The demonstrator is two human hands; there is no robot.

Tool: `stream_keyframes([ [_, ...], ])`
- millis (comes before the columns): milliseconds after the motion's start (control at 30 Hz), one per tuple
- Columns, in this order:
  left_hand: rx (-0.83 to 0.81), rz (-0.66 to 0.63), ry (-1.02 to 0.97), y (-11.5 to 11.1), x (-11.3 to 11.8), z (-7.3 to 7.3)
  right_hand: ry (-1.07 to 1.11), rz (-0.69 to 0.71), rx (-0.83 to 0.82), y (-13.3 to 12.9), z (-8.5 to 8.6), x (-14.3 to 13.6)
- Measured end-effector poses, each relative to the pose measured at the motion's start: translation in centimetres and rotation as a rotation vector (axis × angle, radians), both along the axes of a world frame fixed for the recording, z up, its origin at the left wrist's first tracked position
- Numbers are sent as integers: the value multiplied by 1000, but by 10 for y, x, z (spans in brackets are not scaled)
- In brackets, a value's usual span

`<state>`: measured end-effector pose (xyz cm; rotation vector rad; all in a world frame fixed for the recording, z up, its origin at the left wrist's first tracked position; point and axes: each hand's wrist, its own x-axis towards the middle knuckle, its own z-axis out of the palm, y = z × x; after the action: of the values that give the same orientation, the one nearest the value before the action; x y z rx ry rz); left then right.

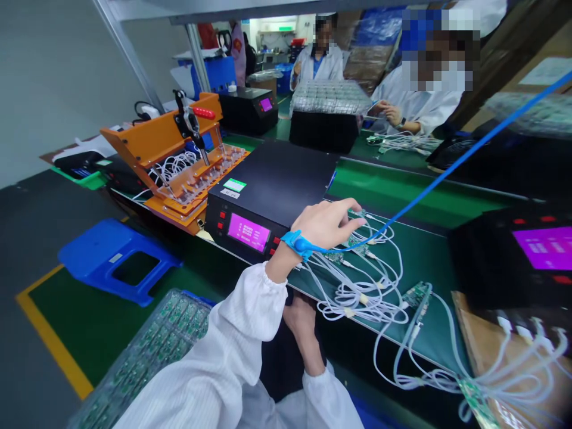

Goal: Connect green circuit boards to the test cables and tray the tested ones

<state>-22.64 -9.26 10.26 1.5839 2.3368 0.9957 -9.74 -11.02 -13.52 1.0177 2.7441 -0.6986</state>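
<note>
My left hand [328, 223], with a blue wrist strap [298, 244] around its wrist, reaches over small green circuit boards [357, 241] beside a black box. Its thumb and forefinger are apart; the other fingers are partly hidden. Whether a fingertip touches a board [360, 213] I cannot tell. White cables [357, 298] run from the boards and lie in loops along the bench edge. My right hand [301, 316] is lower, close to the bench edge and below my left forearm. Its fingers are turned away and hidden.
The black box [277, 173] has a lit pink screen; a similar tester [540, 247] stands at right. An orange clamp fixture [187, 173] is at left. A tray of boards [152, 345] and a blue stool [116, 256] are below. A blue cord [447, 173] crosses the view. Co-workers sit opposite.
</note>
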Motion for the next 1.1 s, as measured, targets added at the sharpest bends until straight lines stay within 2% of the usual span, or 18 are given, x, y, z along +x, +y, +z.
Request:
stream_keyframes([
  [200, -9, 15, 5, 0, 1, 1, 43, 54, 103, -6, -6, 8],
  [400, -16, 10, -12, 0, 2, 1, 21, -60, 52, 9, -12, 14],
  [567, -5, 5, -24, 1, 0, 0, 69, -89, 115, 19, -21, 22],
  [833, 5, 6, -38, 2, 0, 0, -46, -147, -22, 30, -17, 26],
  [1100, 9, 16, -6, 2, -1, -3, -58, -155, -37, 37, -24, 27],
])
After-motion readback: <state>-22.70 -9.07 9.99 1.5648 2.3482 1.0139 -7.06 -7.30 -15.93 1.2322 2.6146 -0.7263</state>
